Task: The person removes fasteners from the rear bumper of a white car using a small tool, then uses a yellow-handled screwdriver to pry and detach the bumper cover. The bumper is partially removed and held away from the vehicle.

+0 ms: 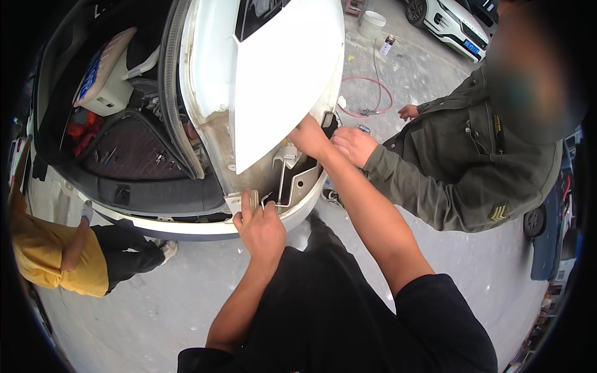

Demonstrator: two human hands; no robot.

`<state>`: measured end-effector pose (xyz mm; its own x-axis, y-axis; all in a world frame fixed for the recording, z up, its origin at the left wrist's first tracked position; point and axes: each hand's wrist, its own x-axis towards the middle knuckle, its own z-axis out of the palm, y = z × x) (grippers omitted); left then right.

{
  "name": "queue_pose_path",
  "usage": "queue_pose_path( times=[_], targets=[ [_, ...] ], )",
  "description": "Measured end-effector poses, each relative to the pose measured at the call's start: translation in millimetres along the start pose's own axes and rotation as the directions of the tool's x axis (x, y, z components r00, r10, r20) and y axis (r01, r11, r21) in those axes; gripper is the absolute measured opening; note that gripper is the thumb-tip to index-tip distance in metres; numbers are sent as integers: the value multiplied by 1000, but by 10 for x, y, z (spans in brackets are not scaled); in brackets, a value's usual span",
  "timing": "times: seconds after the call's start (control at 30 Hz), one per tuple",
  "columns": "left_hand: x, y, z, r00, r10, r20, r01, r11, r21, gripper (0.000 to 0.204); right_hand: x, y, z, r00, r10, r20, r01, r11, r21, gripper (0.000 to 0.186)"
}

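At the rear corner of a white car [208, 74], my left hand [262, 233] is by the bumper edge, with one finger stretched along a pale bracket [243, 201]. Its other fingers are bent round the lower end of a thin metal rod [282, 180], which runs up inside the exposed corner recess. My right hand [309, 137] reaches to the edge of the white body panel [283, 68], curled there; its fingertips and anything in them are hidden. Right beside it is a co-worker's closed hand [356, 147].
The co-worker in a dark green jacket [448, 168] stands close on the right. Another person in a yellow shirt [68, 255] stands at left. The open trunk holds a pale box [109, 93]. A red hose [388, 93], a white bucket [372, 25] and a can [387, 45] are on the floor.
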<state>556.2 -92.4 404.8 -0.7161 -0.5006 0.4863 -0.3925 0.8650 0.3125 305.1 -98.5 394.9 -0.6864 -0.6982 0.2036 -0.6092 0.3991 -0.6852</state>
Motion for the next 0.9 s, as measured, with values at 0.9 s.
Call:
queue_pose_path(
  times=[0.9],
  targets=[
    [-79, -128, 59, 1000, -10, -14, 10, 1000, 3, 14, -60, -486, -120, 944, 320, 77, -267, 882, -388, 49]
  ],
)
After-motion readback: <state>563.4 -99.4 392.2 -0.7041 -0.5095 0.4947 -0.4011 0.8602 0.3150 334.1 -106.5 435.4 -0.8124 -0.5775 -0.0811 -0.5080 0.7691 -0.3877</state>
